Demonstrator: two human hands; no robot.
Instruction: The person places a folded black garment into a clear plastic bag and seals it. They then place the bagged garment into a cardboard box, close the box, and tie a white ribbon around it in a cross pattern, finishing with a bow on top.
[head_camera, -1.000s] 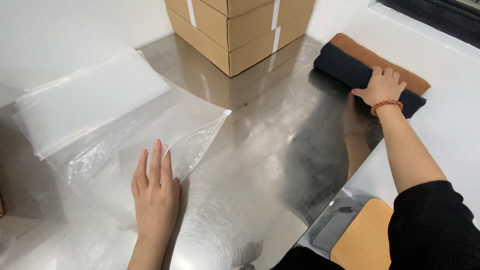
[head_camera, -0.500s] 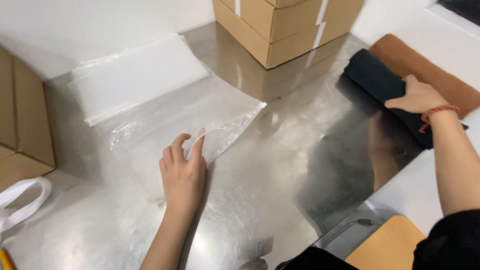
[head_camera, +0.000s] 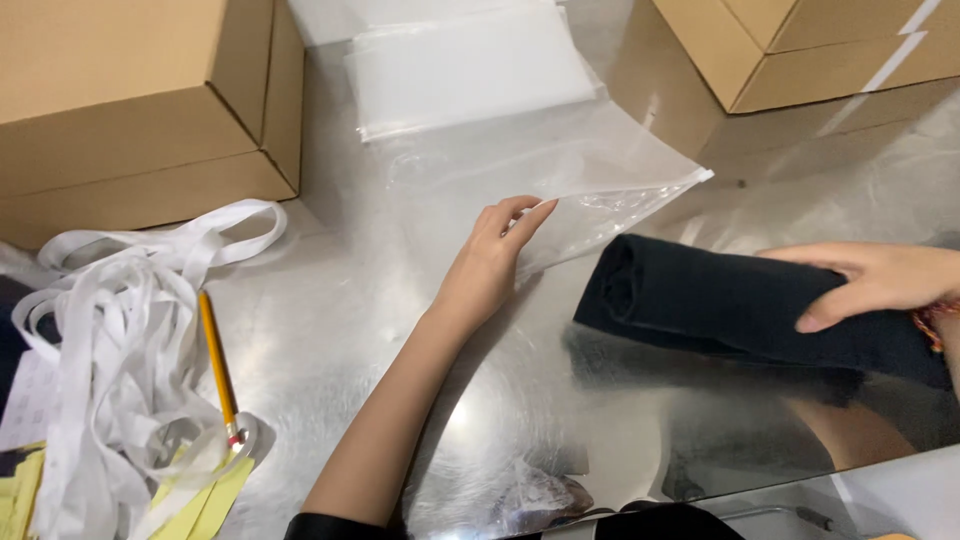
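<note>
Metal table (head_camera: 330, 340), shiny, seen from above. Left hand (head_camera: 487, 262) lies near table centre, fingers loosely curled, tips pinching the near edge of a clear bag (head_camera: 540, 170). The bag lies flat, its right corner lifted slightly off the table; its far edge meets a stack of bags (head_camera: 470, 65). Right hand (head_camera: 875, 282) comes in from the right edge, clasped over a dark fabric roll (head_camera: 730, 305), thumb under, fingers along the top. The roll lies on its side just right of the left hand, its rolled end toward the bag's corner, near it but apart. Open table shows between the two arms and in front of the roll. Box (head_camera: 140, 100) at far left, another box (head_camera: 800, 45) at far right. White strips (head_camera: 110, 330) and a pencil (head_camera: 216, 360) crowd the left edge.
</note>
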